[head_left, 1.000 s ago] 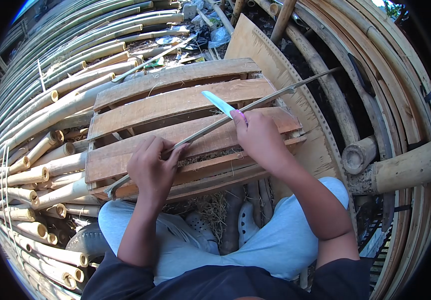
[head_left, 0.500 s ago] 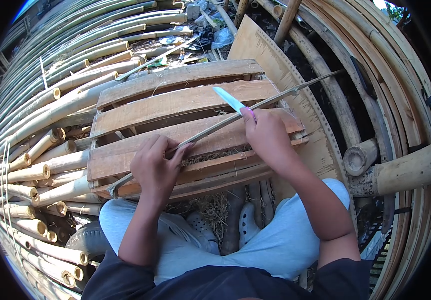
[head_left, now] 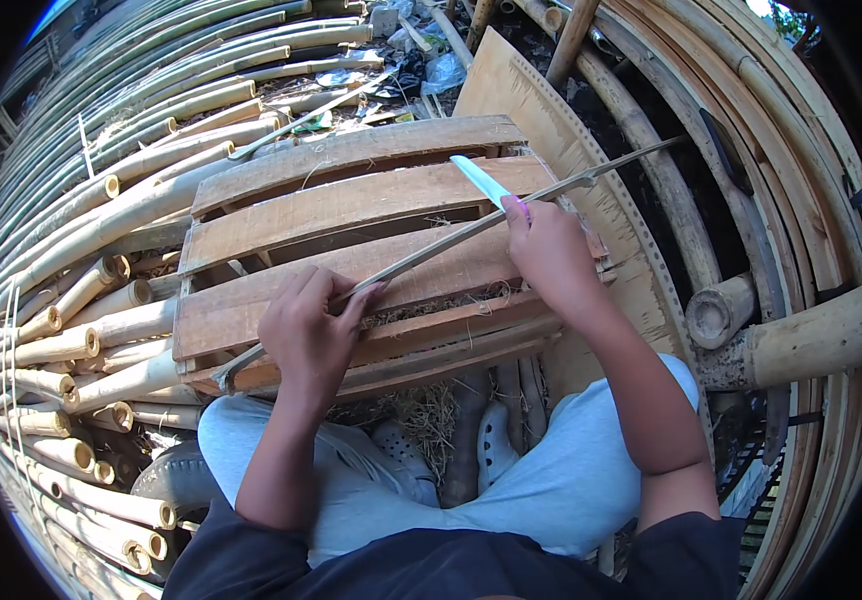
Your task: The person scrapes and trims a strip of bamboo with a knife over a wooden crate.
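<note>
A long thin bamboo strip [head_left: 431, 249] lies diagonally over a slatted wooden crate [head_left: 351, 208], rising toward the upper right. My left hand [head_left: 309, 325] pinches the strip near its lower left part, above the crate's front slats. In my right hand [head_left: 554, 255] is a knife [head_left: 481, 180] with a pale blue blade and a purple handle, mostly covered by my fingers. The blade points up and left, and its base is against or just beside the strip. A knot shows on the strip to the right of the knife.
Stacked bamboo poles [head_left: 121, 205] fill the left side. A curved plywood sheet [head_left: 611, 300] stands beyond the crate's right end. Long wooden strips [head_left: 811, 200] and a thick bamboo piece [head_left: 811, 340] are at the right. Dry shavings [head_left: 426, 425] lie between my feet.
My right hand and the knife have moved right along the strip, away from my left hand. My left hand has stayed nearly in place, still holding the strip.
</note>
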{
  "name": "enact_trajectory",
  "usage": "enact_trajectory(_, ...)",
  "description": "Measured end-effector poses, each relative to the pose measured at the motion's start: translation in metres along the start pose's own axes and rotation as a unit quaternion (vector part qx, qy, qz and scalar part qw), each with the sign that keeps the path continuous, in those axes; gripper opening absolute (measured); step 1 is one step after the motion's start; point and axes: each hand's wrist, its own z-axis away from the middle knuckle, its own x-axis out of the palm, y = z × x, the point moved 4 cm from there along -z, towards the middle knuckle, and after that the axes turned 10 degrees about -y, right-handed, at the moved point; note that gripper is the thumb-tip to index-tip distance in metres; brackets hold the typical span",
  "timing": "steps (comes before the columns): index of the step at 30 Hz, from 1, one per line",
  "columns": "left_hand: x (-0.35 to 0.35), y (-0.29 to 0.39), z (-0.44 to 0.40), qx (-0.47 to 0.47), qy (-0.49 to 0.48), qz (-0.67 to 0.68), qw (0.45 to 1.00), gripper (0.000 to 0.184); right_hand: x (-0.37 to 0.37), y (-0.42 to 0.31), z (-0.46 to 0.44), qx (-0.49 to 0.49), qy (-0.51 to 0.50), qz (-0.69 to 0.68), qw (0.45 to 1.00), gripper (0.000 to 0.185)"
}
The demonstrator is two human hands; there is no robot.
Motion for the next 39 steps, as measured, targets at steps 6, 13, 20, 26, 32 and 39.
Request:
enact_trajectory(6,0.0,0.002,0.0,0.01,0.002,-0.006,1.0,0.028,0.034,-0.025,0.018,-0.045,-0.009,-0.041,0.998,0.047)
enact_trajectory(13,-0.001,0.002,0.001,0.011,0.002,0.0,1.0,0.027,0.024,-0.04,0.032,-0.173,0.019,0.046,0.984,0.024)
enact_trajectory(20,-0.008,0.005,-0.004,0.066,-0.026,0.062,0.996,0.016,0.02,-0.016,0.005,-0.193,0.078,0.133,0.969,0.004)
enact_trajectory(26,-0.025,0.013,0.002,0.078,-0.062,-0.018,0.995,0.02,0.001,-0.006,-0.004,-0.173,0.085,0.141,0.971,0.006)
enact_trajectory(32,-0.023,0.002,0.001,0.03,-0.117,0.039,0.992,0.018,-0.02,0.003,-0.012,-0.161,0.082,0.162,0.97,0.008)
enact_trajectory(39,-0.033,0.007,0.0,0.055,-0.148,-0.031,0.987,0.019,-0.033,0.012,-0.016,-0.173,0.061,0.171,0.968,0.01)
